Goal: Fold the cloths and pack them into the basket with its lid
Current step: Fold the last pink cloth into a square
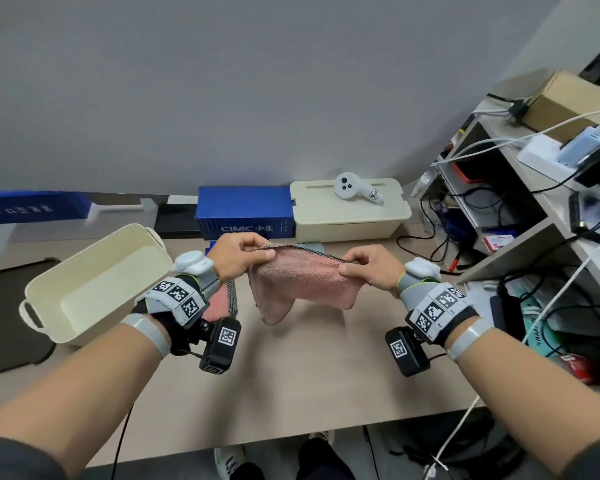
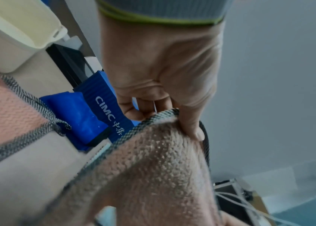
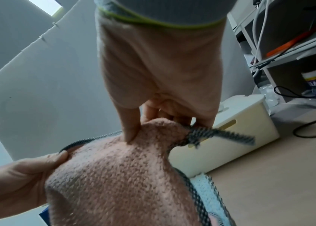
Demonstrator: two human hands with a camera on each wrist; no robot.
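Observation:
A pink terry cloth (image 1: 302, 282) with grey-black trim hangs above the table, stretched between both hands. My left hand (image 1: 262, 252) pinches its top left corner and my right hand (image 1: 350, 265) pinches its top right corner. In the left wrist view, my left hand (image 2: 170, 117) clamps the trimmed edge of the cloth (image 2: 153, 168) between thumb and fingers. In the right wrist view, my right hand (image 3: 165, 126) does the same on the cloth (image 3: 124, 175). The open cream basket (image 1: 94, 282) stands tilted at the left. A second pink cloth (image 1: 219, 303) lies under my left wrist.
A dark flat board (image 1: 11, 306) lies under the basket's left end. At the back stand a blue container model (image 1: 246, 213) and a lidded cream box (image 1: 350, 220) with a white controller (image 1: 357, 187) on it. A cluttered shelf with cables (image 1: 520, 209) borders the right. A light blue cloth (image 3: 207, 188) lies below.

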